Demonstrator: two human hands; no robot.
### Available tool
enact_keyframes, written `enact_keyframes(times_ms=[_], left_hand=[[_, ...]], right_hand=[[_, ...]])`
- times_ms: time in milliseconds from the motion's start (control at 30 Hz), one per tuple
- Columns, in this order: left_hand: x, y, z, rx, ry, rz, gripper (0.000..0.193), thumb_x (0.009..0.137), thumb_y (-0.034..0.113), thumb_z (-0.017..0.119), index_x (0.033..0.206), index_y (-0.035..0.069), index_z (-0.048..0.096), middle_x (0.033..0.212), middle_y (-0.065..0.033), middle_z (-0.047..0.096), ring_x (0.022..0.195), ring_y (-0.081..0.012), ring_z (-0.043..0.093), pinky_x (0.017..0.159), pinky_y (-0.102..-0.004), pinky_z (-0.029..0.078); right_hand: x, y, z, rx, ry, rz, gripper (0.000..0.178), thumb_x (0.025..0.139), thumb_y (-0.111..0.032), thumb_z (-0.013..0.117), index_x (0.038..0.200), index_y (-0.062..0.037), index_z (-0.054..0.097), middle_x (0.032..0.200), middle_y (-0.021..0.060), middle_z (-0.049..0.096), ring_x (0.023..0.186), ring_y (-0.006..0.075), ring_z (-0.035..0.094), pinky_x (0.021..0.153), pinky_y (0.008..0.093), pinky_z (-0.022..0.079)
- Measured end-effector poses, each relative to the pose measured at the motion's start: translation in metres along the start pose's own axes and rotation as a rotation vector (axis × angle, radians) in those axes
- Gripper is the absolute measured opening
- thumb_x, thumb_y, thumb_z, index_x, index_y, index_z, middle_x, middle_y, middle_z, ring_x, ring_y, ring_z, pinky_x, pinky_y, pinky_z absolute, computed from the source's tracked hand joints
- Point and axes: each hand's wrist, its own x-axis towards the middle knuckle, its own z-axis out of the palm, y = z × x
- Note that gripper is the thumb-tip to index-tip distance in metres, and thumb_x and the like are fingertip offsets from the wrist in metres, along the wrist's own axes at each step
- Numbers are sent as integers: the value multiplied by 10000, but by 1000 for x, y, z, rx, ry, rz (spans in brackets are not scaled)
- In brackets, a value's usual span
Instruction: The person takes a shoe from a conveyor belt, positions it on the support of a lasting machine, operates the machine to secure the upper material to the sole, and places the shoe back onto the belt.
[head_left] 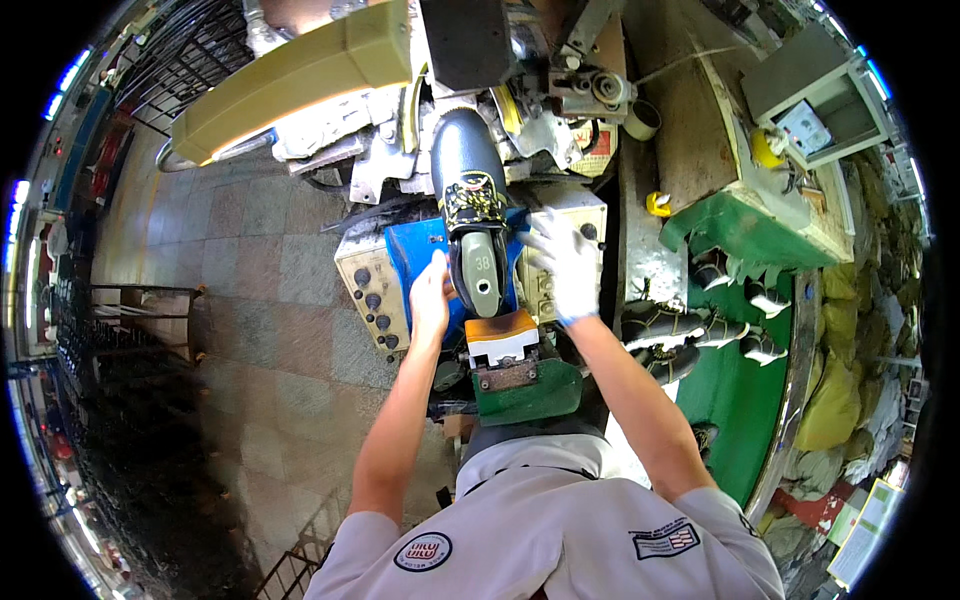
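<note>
A black shoe upper (468, 150) with black-and-yellow laces sits in the machine, toe pointing away from me. A grey-green shoe last (482, 268) fills its heel opening. My bare left hand (430, 298) is just left of the heel, its fingers stretched out and the thumb toward the shoe; whether it touches is hard to make out. On the other side, my right hand (565, 262) wears a white glove and is open, fingers spread and slightly blurred, apart from the shoe. An orange-topped heel pad (500, 326) on a green bracket (530, 392) stands just behind the heel.
Control boxes with black knobs (372, 300) flank the blue machine front (412, 250). A yellow-tan machine arm (300, 75) reaches across the upper left. To my right, several shoes (660, 325) lie by a green-surfaced bench (735, 400). A dark rack stands at far left.
</note>
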Motion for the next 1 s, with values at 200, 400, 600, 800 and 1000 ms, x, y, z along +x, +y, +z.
enact_keyframes(times_ms=[200,400,600,800,1000], left_hand=[[-103,-157,-14,841,110,253,926,762,340,813,1451,-107,386,1419,-322,485,1363,-455,445,1149,-488,362],[-87,-189,-8,1224,139,442,912,647,217,844,1398,-63,407,1306,-217,504,1270,-388,459,1100,-482,353],[-114,-113,-38,753,49,57,572,688,215,843,1162,-21,627,959,-246,719,912,-419,696,813,-485,544],[-218,-3,-106,-239,73,-142,404,792,149,782,1131,-46,682,961,-117,734,791,-195,717,758,-322,577],[-260,62,-23,-971,-319,-193,514,837,303,736,1196,-55,653,1052,-126,723,911,-249,712,823,-381,581]], right_hand=[[-86,-18,-152,13,300,115,505,1043,-313,494,1379,63,489,1282,245,632,990,328,715,679,364,612],[-124,-11,-174,-48,407,290,512,1000,-299,630,1360,49,525,1218,225,665,928,320,728,655,372,601],[-101,-31,-147,27,163,231,453,1008,-254,621,1342,37,525,1169,204,686,928,320,725,717,395,593],[-136,-68,-108,88,2,193,558,1016,-273,592,1422,85,454,1246,242,650,1025,325,704,810,402,595],[-151,-87,-14,218,-539,77,928,888,-633,580,1502,31,373,1387,248,562,1220,327,602,1058,455,460]])
